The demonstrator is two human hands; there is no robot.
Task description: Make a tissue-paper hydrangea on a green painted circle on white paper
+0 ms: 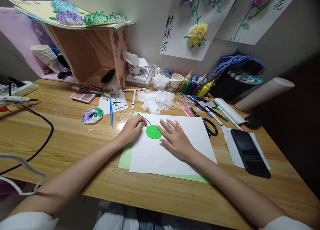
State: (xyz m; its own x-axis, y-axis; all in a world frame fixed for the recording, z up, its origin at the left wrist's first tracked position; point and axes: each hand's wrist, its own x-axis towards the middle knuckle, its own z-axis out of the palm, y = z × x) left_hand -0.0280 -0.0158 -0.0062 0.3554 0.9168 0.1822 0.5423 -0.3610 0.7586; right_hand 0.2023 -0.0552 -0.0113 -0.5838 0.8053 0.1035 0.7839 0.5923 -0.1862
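A flat, bright green piece with a wavy edge (153, 132) lies on a white sheet of paper (172, 160), which rests on a light green sheet (125, 157). A thin dark strand (144, 117) runs from the green piece's top edge up and left. Beside it, my left hand (133, 128) has its fingers curled and pressed together near the strand; what they hold, if anything, is too small to make out. My right hand (176, 138) lies flat on the paper with fingers spread, its fingertips by the green piece's right edge.
Black scissors (211, 127) lie right of the paper, near a black phone (250, 153). White tissue pieces (157, 101), paint bottles (197, 85) and pens stand or lie behind. At left are blue brushes (111, 113), a paint palette (92, 115) and a black cable (48, 133).
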